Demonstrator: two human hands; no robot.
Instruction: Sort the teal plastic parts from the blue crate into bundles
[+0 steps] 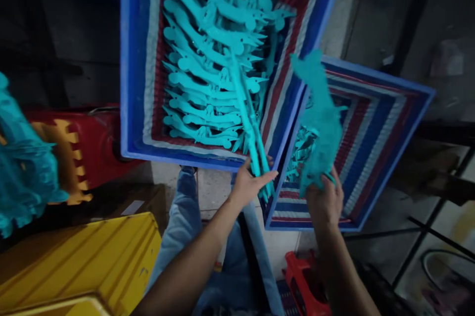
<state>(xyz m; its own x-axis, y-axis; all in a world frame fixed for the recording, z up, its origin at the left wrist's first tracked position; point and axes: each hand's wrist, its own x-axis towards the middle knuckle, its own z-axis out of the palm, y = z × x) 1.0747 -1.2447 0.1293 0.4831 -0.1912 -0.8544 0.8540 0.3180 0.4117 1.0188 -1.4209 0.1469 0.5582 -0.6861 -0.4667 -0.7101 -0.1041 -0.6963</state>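
Observation:
My left hand (250, 182) is closed around the lower end of some long, thin turquoise parts (245, 108), seen edge-on, which reach up over the near right corner of a blue crate (128, 83). Inside that crate, similar curved turquoise parts (204, 78) lie in stacked rows. On the right, my right hand (328, 197) grips the lower end of a broad flat turquoise part (321, 118), slightly blurred. This part stands above a second blue crate (393, 78) with a striped lining, where small turquoise pieces (302, 150) lie at the left side.
At lower left stands a yellow ribbed bin (122, 251). More turquoise parts (25, 157) are at the left edge, beside an orange foam mat (69, 157) and a red object (100, 142). A red plastic stool (306, 281) sits low on the right, below the second crate.

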